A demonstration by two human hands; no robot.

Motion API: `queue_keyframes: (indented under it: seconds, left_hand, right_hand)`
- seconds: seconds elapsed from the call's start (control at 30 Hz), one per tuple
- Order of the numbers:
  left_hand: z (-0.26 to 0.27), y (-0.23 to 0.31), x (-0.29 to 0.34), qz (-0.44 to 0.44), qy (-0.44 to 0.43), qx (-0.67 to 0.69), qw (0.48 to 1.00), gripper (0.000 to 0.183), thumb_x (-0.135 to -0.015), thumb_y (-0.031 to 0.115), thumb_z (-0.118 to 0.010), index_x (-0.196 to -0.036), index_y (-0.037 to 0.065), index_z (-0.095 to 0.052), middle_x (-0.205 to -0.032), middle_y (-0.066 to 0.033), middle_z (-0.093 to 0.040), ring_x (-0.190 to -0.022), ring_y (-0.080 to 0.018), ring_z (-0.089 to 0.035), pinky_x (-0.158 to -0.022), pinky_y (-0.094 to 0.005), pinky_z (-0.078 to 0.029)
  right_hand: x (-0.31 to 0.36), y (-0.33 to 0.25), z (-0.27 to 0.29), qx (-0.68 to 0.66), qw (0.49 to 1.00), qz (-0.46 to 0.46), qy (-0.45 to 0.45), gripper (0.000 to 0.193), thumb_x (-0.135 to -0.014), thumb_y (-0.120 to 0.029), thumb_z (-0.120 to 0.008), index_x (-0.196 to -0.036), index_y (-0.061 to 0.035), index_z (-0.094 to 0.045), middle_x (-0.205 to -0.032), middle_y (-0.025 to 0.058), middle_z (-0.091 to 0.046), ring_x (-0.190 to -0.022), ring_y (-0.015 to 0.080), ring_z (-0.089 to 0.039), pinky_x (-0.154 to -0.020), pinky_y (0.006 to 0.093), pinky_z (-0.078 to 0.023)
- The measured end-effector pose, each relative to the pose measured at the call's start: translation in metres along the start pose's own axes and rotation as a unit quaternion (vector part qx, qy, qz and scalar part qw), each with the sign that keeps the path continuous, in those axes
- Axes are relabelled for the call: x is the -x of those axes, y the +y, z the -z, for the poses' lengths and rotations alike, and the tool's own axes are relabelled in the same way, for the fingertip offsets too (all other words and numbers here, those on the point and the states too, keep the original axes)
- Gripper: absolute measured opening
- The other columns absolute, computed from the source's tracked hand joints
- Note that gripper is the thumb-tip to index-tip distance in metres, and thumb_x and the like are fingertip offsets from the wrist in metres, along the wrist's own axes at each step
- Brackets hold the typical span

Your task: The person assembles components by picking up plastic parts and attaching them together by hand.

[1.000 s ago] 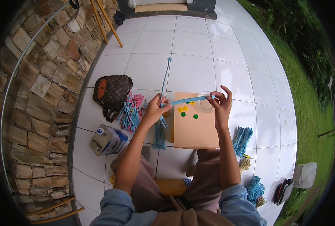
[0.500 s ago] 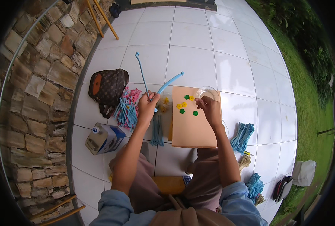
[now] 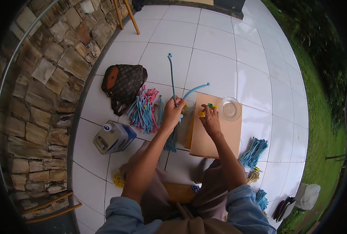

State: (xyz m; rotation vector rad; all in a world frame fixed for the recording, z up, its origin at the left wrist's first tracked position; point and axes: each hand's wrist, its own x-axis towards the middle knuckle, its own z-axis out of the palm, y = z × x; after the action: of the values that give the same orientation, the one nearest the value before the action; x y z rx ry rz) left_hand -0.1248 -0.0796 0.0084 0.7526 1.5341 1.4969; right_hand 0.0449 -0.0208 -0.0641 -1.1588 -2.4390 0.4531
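My left hand (image 3: 173,112) is closed around a light blue cord (image 3: 172,76), whose two arms spread upward in a V with a small knot at each tip. A blue blob shows just below this fist. Over a tan cardboard sheet (image 3: 216,142), my right hand (image 3: 211,121) reaches down with fingers bent and slightly apart. At its fingertips lie yellow flower-shaped pieces (image 3: 202,114) and a green flower-shaped piece (image 3: 210,105). The hand hides part of that group. A round clear dish (image 3: 230,109) stands on the sheet, right of this hand.
Left of the sheet lie a pink and blue cord pile (image 3: 143,111), a brown patterned backpack (image 3: 124,84) and a jerrycan (image 3: 114,137). Blue cord bundles (image 3: 254,152) lie at right on the white tiles (image 3: 214,39). A stone wall (image 3: 37,117) borders the left, grass the right.
The view has shifted, so the scene sits farther right. My right hand has moved from beside the dish to the flower pieces. My left hand still holds the cord.
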Motion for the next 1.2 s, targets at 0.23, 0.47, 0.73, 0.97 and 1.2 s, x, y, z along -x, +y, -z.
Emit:
queue_keyframes:
  seconds: [0.23, 0.47, 0.73, 0.97, 1.2]
  left_hand:
    - [0.0, 0.0, 0.002, -0.004, -0.013, -0.039, 0.999, 0.03, -0.083, 0.02, -0.056, -0.067, 0.01, -0.034, -0.056, 0.0032, -0.034, -0.05, -0.0063, -0.031, -0.046, -0.0234, -0.028]
    - [-0.005, -0.006, -0.002, -0.016, -0.031, -0.047, 0.998, 0.03, -0.083, 0.022, -0.056, -0.067, 0.009, -0.035, -0.056, 0.0021, -0.035, -0.05, -0.0069, -0.033, -0.046, -0.0239, -0.029]
    - [-0.012, 0.009, 0.011, -0.003, -0.026, -0.008, 1.0, 0.028, -0.083, 0.026, -0.056, -0.072, 0.01, -0.035, -0.059, 0.0018, -0.038, -0.053, -0.0065, -0.035, -0.049, -0.0229, -0.031]
    - [-0.029, 0.036, 0.032, -0.045, -0.073, 0.012, 0.996, 0.036, -0.079, 0.023, -0.063, -0.072, 0.011, -0.029, -0.07, -0.0014, -0.051, -0.062, -0.0041, -0.043, -0.055, -0.0182, -0.034]
    - [-0.024, 0.035, 0.03, 0.001, -0.11, 0.082, 0.991, 0.034, -0.077, 0.013, -0.064, -0.073, 0.014, -0.03, -0.072, 0.0002, -0.052, -0.064, -0.0041, -0.042, -0.056, -0.0196, -0.032]
  right_hand:
    - [0.001, 0.002, -0.011, -0.027, 0.999, -0.005, 0.024, 0.056, -0.065, -0.002, -0.062, -0.116, -0.0076, -0.04, -0.092, 0.0098, -0.05, -0.092, 0.0279, -0.045, -0.081, 0.0405, -0.036]
    - [-0.004, -0.001, -0.005, -0.091, 0.994, 0.013, 0.064, 0.055, -0.064, 0.005, -0.057, -0.115, -0.0034, -0.039, -0.088, 0.0106, -0.048, -0.086, 0.0279, -0.046, -0.078, 0.0366, -0.039]
    - [-0.016, -0.069, 0.077, -0.292, 0.941, 0.007, 0.172, 0.055, -0.069, 0.006, -0.06, -0.117, -0.0012, -0.036, -0.091, 0.0086, -0.049, -0.082, 0.0194, -0.05, -0.076, 0.0297, -0.043]
    - [0.002, -0.078, 0.105, -0.239, 0.952, 0.086, 0.171, 0.055, -0.067, 0.008, -0.063, -0.114, -0.0026, -0.036, -0.097, 0.0115, -0.052, -0.087, 0.0227, -0.054, -0.076, 0.0317, -0.045]
    - [0.001, -0.084, 0.111, -0.186, 0.956, 0.151, 0.171, 0.051, -0.067, 0.007, -0.062, -0.111, -0.0037, -0.039, -0.096, 0.0106, -0.05, -0.09, 0.0268, -0.05, -0.071, 0.0338, -0.045]
